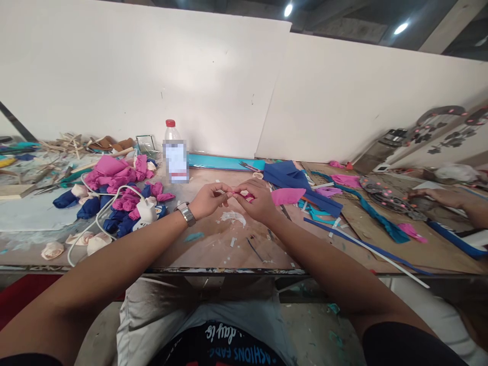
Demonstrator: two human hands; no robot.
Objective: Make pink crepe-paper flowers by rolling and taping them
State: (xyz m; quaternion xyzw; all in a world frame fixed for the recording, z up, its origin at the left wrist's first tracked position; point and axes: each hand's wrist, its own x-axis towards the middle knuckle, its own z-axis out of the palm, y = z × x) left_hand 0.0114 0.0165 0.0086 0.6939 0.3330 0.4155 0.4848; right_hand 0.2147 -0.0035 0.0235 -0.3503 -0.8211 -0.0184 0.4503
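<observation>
Above the middle of the table, my left hand (pixel 211 201) and my right hand (pixel 258 199) meet, their fingertips pinched on a small piece of pink crepe paper (pixel 245 194). Most of that piece is hidden behind the fingers. A wider strip of pink crepe paper (pixel 290 196) shows just right of my right hand; whether it joins the pinched piece I cannot tell. On my left wrist is a metal watch (pixel 186 214). Crumpled pink paper bundles (pixel 110 173) and dark blue bundles (pixel 90 207) lie to the left of my left hand.
A red-capped bottle (pixel 171 133) stands behind my left hand. Left lies a white power strip (pixel 147 211) with its cord. Blue paper (pixel 287 175), scissors (pixel 249 166) and a long white strip (pixel 381 254) lie behind and right. Another person's hand (pixel 438 196) rests at far right.
</observation>
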